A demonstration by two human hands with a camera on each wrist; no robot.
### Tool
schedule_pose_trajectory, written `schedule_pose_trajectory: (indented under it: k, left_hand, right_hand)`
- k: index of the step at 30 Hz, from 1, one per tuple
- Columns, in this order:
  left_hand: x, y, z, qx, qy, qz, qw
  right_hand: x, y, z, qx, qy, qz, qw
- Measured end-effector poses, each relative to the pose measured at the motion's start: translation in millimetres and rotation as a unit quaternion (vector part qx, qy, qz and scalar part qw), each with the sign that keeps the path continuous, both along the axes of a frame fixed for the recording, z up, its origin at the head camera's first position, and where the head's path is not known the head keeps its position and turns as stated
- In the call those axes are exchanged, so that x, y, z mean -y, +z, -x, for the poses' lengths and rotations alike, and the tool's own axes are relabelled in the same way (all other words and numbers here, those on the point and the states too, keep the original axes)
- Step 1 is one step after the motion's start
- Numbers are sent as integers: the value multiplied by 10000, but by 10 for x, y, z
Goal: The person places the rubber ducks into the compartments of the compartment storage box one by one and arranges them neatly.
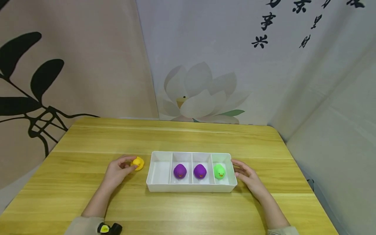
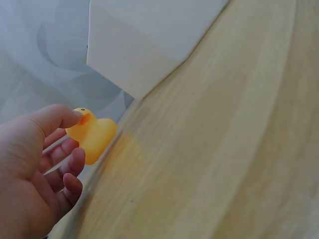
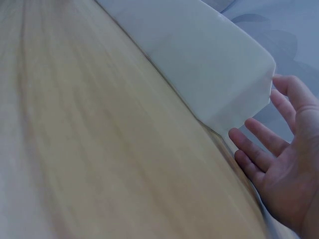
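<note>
Between thumb and fingers, my left hand (image 1: 117, 171) pinches a small yellow rubber duck (image 1: 138, 163), just left of a white tray (image 1: 191, 188). The left wrist view shows the duck (image 2: 99, 137) with the thumb against its head by the orange beak. My right hand (image 1: 251, 181) is at the tray's right end, its fingers loosely extended along that wall. The tray has several compartments in a row. Its leftmost one is bare. The two middle ones hold a purple toy (image 1: 180, 171) and another purple toy (image 1: 200, 171), and the rightmost holds a green toy duck (image 1: 219, 171).
The tray stands on a wooden table (image 1: 188, 212). Behind the table hangs a curtain (image 1: 211, 39) with a lotus and black writing on it. A black band with a yellow-faced device (image 1: 105, 228) is around the left wrist.
</note>
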State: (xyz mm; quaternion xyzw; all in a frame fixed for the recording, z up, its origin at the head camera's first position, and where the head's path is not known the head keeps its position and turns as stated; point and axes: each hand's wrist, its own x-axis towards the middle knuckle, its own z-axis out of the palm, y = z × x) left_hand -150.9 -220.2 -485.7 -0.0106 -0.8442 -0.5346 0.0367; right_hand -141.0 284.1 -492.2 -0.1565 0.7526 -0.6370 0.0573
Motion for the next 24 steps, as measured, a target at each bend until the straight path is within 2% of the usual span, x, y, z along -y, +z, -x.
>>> schedule_pose_trajectory:
  k: [10, 14, 24]
  left_hand:
    - [-14, 65, -35, -317, -81, -197, 9993]
    - [-31, 142, -60, -402, -51, -245, 9989]
    - [-79, 359, -115, -401, 80, -45, 9992]
  right_hand:
    - [11, 5, 1, 98, 6, 12, 10000]
    - [4, -1, 1, 68, 14, 1, 10000]
    - [1, -3, 4, 94, -84, -95, 9999]
